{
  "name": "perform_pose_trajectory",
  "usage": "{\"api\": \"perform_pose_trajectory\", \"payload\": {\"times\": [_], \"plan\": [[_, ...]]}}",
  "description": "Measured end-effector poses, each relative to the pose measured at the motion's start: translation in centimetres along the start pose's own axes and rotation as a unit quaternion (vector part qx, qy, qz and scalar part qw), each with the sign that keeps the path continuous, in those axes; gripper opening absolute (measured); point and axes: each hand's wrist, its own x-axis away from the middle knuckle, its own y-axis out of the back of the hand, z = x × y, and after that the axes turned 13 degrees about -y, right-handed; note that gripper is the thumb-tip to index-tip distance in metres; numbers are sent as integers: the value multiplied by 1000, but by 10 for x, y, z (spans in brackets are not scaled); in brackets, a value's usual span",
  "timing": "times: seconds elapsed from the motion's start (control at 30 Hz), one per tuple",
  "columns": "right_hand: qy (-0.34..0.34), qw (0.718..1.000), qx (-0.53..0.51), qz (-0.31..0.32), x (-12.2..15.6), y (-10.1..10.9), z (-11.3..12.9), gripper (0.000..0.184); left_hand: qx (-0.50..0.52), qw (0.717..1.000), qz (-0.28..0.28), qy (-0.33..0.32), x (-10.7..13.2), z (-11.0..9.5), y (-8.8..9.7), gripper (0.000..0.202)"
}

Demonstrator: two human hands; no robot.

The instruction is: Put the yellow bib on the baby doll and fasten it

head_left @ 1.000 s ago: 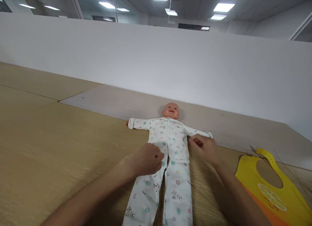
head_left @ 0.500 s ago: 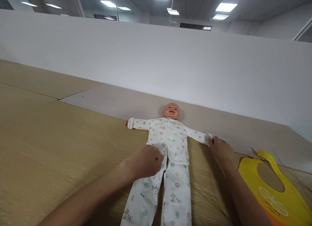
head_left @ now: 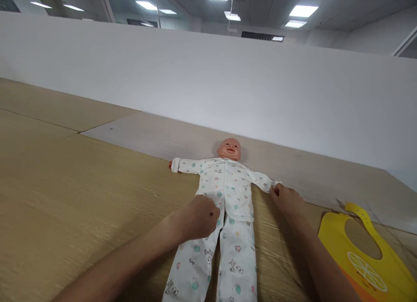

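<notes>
A baby doll (head_left: 230, 148) lies on its back, dressed in a white printed pajama top (head_left: 237, 189) and matching pants (head_left: 237, 254). Its arms are spread to both sides. My right hand (head_left: 286, 202) pinches the cuff of the sleeve (head_left: 261, 181) on the right side of the view, and the sleeve is bunched there. Over the doll's hip on the left rests my left hand (head_left: 200, 217), closed in a fist against the clothing. Its fingertips are turned away, so what it holds, if anything, is hidden. The other sleeve (head_left: 189, 165) lies straight, with a small doll hand at its cuff.
A yellow bib (head_left: 335, 232) with a citrus-slice print lies at the right, near my right forearm. The wooden table (head_left: 81, 193) has a paler panel (head_left: 140, 130) along its back. A white wall (head_left: 195, 76) rises behind it, with glass above.
My right hand has shifted slightly left, toward the doll, bunching the sleeve and shortening it. My left hand stays in place over the hip.
</notes>
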Motion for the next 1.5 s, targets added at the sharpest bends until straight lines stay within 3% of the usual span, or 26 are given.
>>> {"api": "perform_pose_trajectory", "payload": {"times": [0.07, 0.17, 0.23, 0.3, 0.4, 0.6, 0.77, 0.87, 0.93, 1.0, 1.07, 1.13, 1.2, 1.37, 1.43, 1.5], "plan": [[-5, 999, -44, 20, -8, 0, -10, 30, 6, 1000, 1, 4, 1, 0, 1, 16], [-15, 989, -137, -50, -25, -5, -33, 24, 20, 1000, 15, 12, 1, -1, 2, 18], [7, 975, -194, -109, -35, -12, -47, 34, 23, 999, 23, 12, 0, -1, 2, 19], [69, 969, -210, -109, -43, -22, -55, 48, 24, 999, 32, 7, -1, -1, 1, 21], [150, 976, -149, -47, -46, -38, -54, 53, 27, 999, 37, 8, -2, 0, -2, 21], [139, 982, -114, -53, -41, -57, -40, 52, 23, 999, 25, 9, -3, 2, -5, 18], [115, 978, -167, -46, -41, -48, -41, 54, 12, 1000, 3, 12, 4, 3, -2, 12], [90, 972, -194, -96, -35, -34, -35, 51, 11, 999, -29, 19, 10, 7, 1, 7], [106, 962, -217, -130, -26, -19, -26, 44, 7, 999, -32, 32, 14, 10, 3, 6], [133, 954, -244, -115, -12, 0, -15, 35, 6, 998, -12, 60, 15, 14, 6, 6], [179, 948, -261, -31, 7, 21, -3, 25, 13, 996, 20, 91, 15, 16, 10, 8], [274, 927, -239, 89, 29, 41, 10, 17, 19, 992, 41, 115, 15, 17, 14, 15], [316, 913, -211, 147, 50, 55, 22, 18, 23, 991, 45, 124, 14, 15, 18, 18], [404, 889, -156, 148, 99, 53, 43, 19, 30, 995, 31, 85, 14, -8, 29, 21], [443, 881, -113, 124, 119, 46, 49, 9, 26, 998, 35, 37, 14, -23, 31, 20], [463, 878, -53, 105, 139, 43, 54, 12, 36, 998, 41, -30, 11, -36, 30, 21]]}}
